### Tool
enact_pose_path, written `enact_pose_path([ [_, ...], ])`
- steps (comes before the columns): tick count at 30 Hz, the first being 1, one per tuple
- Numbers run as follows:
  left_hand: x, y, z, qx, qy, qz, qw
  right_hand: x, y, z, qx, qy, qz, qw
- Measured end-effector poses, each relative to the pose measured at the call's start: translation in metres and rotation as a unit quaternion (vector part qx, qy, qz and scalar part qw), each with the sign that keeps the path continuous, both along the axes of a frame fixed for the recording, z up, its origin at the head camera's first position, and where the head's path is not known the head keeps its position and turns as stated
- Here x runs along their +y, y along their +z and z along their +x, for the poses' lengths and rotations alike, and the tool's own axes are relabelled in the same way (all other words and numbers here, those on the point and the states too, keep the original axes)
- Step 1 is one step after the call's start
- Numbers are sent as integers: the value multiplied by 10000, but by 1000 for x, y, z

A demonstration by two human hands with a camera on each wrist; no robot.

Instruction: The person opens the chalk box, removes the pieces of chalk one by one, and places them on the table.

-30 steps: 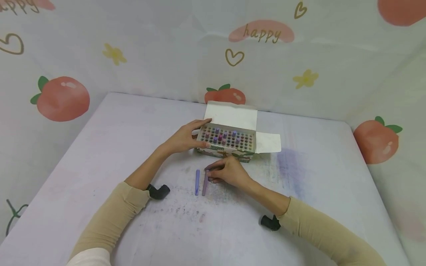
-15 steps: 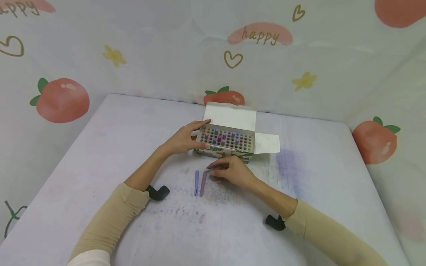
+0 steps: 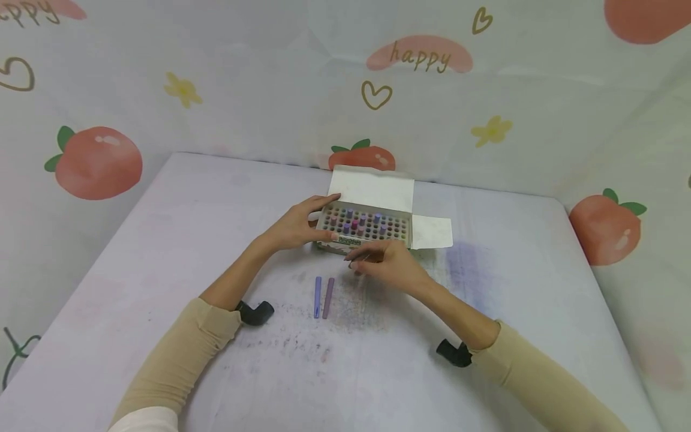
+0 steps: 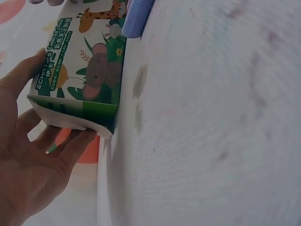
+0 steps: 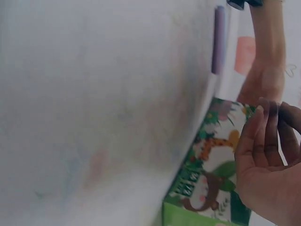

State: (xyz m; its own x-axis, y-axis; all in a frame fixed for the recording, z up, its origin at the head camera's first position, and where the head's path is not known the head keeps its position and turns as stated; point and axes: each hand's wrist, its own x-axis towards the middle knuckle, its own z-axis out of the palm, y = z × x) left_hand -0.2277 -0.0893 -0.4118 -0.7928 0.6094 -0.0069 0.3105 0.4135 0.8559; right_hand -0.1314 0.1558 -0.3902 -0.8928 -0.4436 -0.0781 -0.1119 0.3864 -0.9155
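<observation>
A chalk box (image 3: 372, 187) with a cartoon animal print stands with its lid raised. Several purple and pink chalk sticks (image 3: 354, 224) poke up from its grid of round holes. My left hand (image 3: 291, 227) holds the box's left end, thumb at the front and fingers spread behind, as the left wrist view also shows. In front of the box, a blue-violet chalk stick (image 3: 317, 297) and a purple chalk stick (image 3: 328, 298) lie side by side. My right hand (image 3: 391, 264) hovers before the box, fingers loosely bent and holding nothing; its fingertips are close together in the right wrist view.
A side flap (image 3: 432, 233) of the box sticks out to the right. The white table cover (image 3: 518, 288) bears chalk smudges, the largest a violet patch on the right. Black wrist mounts (image 3: 256, 313) sit at both wrists. A patterned curtain (image 3: 259, 90) hangs behind.
My right hand has let go of the purple chalk stick beside the blue-violet one, then risen and moved right toward the box. My left hand stays on the box.
</observation>
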Motion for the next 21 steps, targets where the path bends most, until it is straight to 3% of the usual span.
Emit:
enact_pose_path([
  [11,-1,1,0,-98,54,179,9998,13,16,-10,250,-185,-46,9995],
  [21,0,-2,-1,-131,95,161,9997,26,26,-20,879,-295,532,9943],
])
